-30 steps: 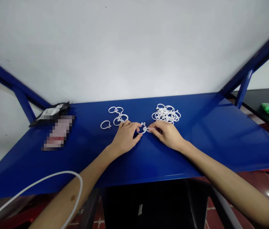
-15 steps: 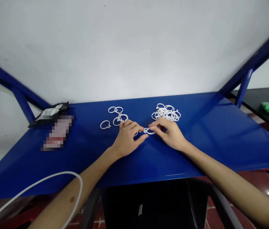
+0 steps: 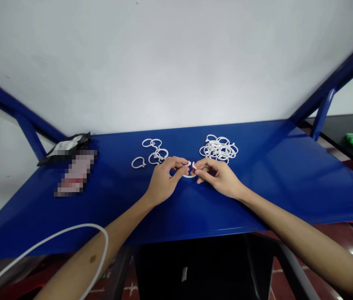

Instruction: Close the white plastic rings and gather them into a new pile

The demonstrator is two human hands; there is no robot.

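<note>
One open white plastic ring (image 3: 189, 176), pinched in both your hands over the blue table (image 3: 242, 212).
Left hand (image 3: 164, 181): thumb and fingers narrow, gripping one end; right hand (image 3: 222, 178): same on the other, small gap between the ends on the far side, arc on the near side. Five loose rings (image 3: 155, 155) to the far left of your hands: two overlapping pairs plus one single, leftmost. One tangled ring pile (image 3: 216, 149) just beyond your right hand; too jumbled to count. Far left: one black packet (image 3: 66, 146), one pixelated item (image 3: 76, 173) touching it. Near left: one white cable (image 3: 85, 225) across your forearm view.
</note>
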